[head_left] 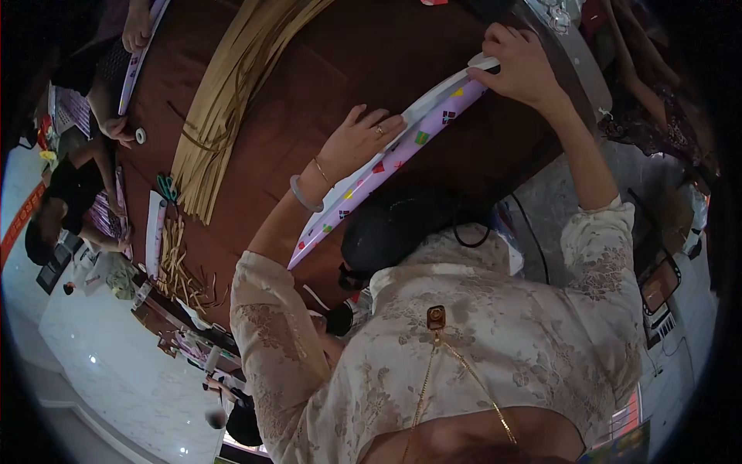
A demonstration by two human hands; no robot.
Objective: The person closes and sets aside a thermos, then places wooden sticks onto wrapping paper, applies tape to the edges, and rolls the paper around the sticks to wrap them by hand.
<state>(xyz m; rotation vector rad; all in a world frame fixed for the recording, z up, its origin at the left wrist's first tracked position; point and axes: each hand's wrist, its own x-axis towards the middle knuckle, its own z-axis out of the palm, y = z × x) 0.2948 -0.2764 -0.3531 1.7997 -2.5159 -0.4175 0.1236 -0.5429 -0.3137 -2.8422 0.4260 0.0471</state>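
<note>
A long tapered roll of wrapping paper, lilac with coloured gift pictures and a white inner side, lies slantwise on the brown tabletop before me. My left hand, wearing a ring and bangles, rests over its middle with fingers outstretched on the white edge; the thumb is hidden. At the upper right end, my right hand is closed on the paper, its thumb below and bent fingers above. The roll's lower left end narrows to a point near my left forearm.
Long tan strips lie in a bundle left of my hands. Green-handled scissors, shorter strips and another paper roll are farther left. Co-workers' hands handle similar paper at the left edge. A white tape roll is nearby.
</note>
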